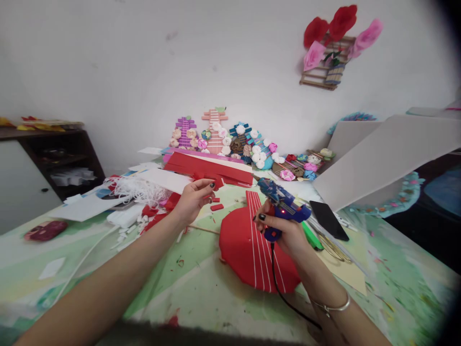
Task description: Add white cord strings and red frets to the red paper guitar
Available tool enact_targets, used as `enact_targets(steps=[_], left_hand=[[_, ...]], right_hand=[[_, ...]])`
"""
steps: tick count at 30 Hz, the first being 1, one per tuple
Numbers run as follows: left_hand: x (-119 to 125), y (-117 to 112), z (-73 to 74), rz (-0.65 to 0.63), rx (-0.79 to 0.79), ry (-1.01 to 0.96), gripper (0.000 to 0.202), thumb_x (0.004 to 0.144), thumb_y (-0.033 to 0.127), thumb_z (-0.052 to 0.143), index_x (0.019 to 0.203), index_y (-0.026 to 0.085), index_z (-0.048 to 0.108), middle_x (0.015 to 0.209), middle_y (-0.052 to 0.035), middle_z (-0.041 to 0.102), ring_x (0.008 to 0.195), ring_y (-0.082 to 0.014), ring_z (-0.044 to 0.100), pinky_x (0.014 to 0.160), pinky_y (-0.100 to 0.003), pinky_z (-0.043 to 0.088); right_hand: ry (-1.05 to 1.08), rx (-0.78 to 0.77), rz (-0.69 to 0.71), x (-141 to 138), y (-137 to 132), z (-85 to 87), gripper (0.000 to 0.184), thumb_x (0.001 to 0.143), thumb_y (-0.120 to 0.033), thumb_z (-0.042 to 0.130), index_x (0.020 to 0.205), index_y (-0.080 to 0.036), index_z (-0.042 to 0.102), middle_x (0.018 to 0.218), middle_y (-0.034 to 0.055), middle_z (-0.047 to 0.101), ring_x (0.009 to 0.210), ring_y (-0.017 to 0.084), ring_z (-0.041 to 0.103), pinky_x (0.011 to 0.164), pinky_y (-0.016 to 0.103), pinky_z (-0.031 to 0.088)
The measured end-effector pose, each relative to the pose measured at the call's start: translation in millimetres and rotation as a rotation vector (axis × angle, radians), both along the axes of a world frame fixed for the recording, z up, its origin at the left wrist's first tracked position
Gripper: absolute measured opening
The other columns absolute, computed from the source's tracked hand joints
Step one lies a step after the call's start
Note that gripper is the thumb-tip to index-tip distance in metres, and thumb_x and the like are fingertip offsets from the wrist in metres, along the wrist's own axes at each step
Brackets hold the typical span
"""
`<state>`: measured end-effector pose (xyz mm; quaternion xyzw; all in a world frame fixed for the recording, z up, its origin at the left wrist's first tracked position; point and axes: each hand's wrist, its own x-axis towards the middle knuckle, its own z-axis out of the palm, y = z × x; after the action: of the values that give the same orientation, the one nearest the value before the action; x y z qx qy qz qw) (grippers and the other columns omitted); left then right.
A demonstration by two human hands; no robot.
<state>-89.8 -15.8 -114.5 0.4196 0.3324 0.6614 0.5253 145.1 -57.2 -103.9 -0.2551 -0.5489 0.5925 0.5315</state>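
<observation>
A blue glue gun [283,199] is gripped in my right hand [288,233]. Its small red light glows, its nozzle points up and to the left, and a black cord hangs from the handle. My left hand [196,199] is closed in a pinch on a small red piece [219,183], partly hidden by the fingers. Below and between the hands lies a red guitar-shaped craft [236,240] with white strings running along its neck and body. My right hand is above its right side. Small red scraps [216,207] lie on the table near my left hand.
Red sheets [209,168], white paper and a heap of white shreds [139,190] cover the back left. Decorated craft guitars [216,134] stand against the wall. At right are a phone [328,220], a green tool [311,236] and large grey boards [382,149].
</observation>
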Motion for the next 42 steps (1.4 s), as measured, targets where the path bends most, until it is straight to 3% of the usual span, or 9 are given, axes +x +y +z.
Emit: enact_targets(steps=[5,11,18,27,42], left_hand=[[3.8,-8.3,7.8,-0.066,0.037,0.033,0.032,0.058,0.026,0.084,0.083,0.013,0.069,0.071,-0.0017,0.067,0.054,-0.0074,0.056,0.05,-0.019,0.043],[8.3,-11.0,4.5,-0.121,0.068,0.055,0.025,0.062,0.026,0.083,0.082,0.015,0.072,0.066,-0.0022,0.066,0.053,-0.0077,0.055,0.048,-0.019,0.041],[10.2,-10.0,0.6,-0.139,0.065,0.108,0.029,0.062,0.029,0.083,0.085,0.015,0.072,0.076,-0.0054,0.07,0.053,-0.0083,0.057,0.047,-0.019,0.04],[12.2,-12.1,0.8,-0.162,0.076,0.114,0.029,0.061,0.03,0.083,0.083,0.015,0.072,0.074,-0.0047,0.07,0.052,-0.0081,0.057,0.045,-0.018,0.04],[13.6,-13.7,3.3,-0.144,0.054,0.102,0.032,0.058,0.032,0.085,0.082,0.013,0.072,0.071,-0.0046,0.069,0.051,-0.0086,0.057,0.045,-0.018,0.04]], right_hand=[[-0.137,-0.026,0.02,-1.7,-0.1,-11.3,0.021,0.068,-0.033,0.072,0.077,-0.019,0.061,0.05,-0.0043,0.055,0.043,0.01,0.047,0.044,0.024,0.037],[-0.228,0.023,-0.158,1.4,1.5,-19.8,0.019,0.065,-0.036,0.076,0.068,-0.018,0.068,0.067,0.0038,0.069,0.066,0.019,0.063,0.066,0.032,0.05],[-0.282,0.09,-0.218,-0.6,-3.6,-12.3,0.023,0.066,-0.038,0.074,0.06,-0.018,0.064,0.058,0.0023,0.063,0.059,0.017,0.059,0.056,0.029,0.047],[-0.267,0.087,-0.217,0.0,-3.8,-14.0,0.027,0.066,-0.039,0.074,0.062,-0.018,0.058,0.053,-0.0035,0.05,0.049,0.01,0.044,0.047,0.024,0.035],[-0.323,0.091,-0.172,-1.5,-5.4,-10.2,0.033,0.066,-0.044,0.073,0.061,-0.018,0.054,0.053,-0.0041,0.044,0.05,0.009,0.037,0.049,0.025,0.031]])
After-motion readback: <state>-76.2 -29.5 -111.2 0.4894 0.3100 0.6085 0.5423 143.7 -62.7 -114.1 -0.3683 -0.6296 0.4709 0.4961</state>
